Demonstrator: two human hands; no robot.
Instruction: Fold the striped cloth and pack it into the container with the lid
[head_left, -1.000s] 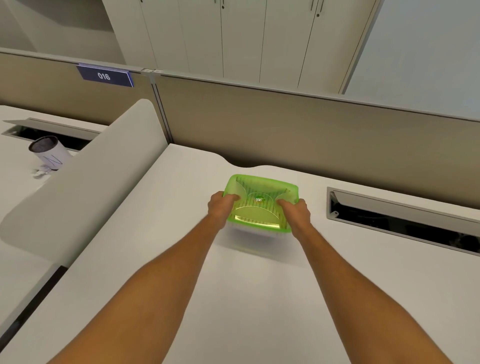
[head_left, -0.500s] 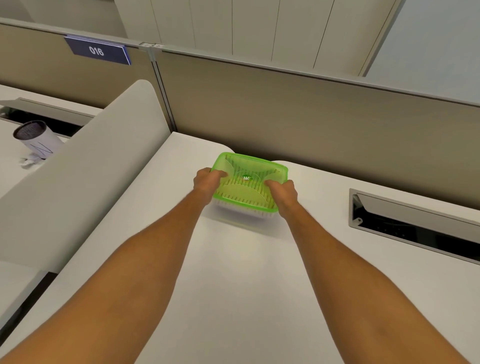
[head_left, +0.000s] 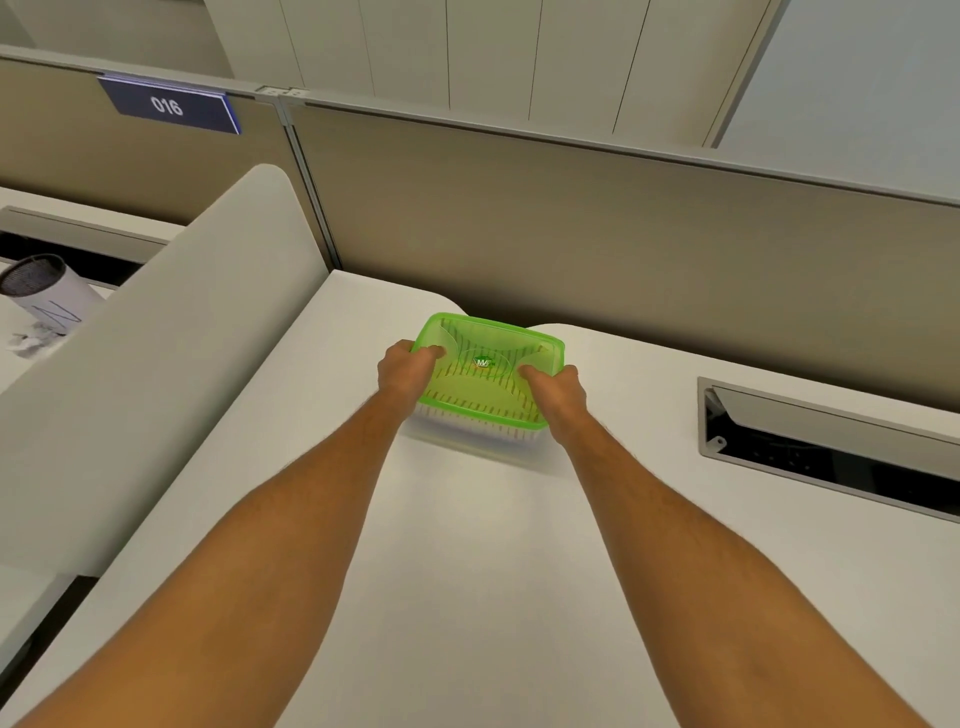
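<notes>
A clear container (head_left: 475, 430) with a translucent green lid (head_left: 488, 338) stands on the white desk (head_left: 467, 571), far ahead of me near the partition. Through the lid the striped cloth (head_left: 480, 387) shows, folded inside. My left hand (head_left: 405, 371) grips the container's left edge with the thumb on the lid. On the right edge my right hand (head_left: 558, 389) does the same. Both arms are stretched out straight.
A beige partition wall (head_left: 571, 218) runs behind the container. To the left a curved white divider (head_left: 156, 353) stands, with a white roll (head_left: 47, 291) on the neighbouring desk. A cable slot (head_left: 831, 452) opens in the desk at the right.
Both hands have kept their grip while the container sits farther from me, closer to the partition. The camera view has shifted with it.
</notes>
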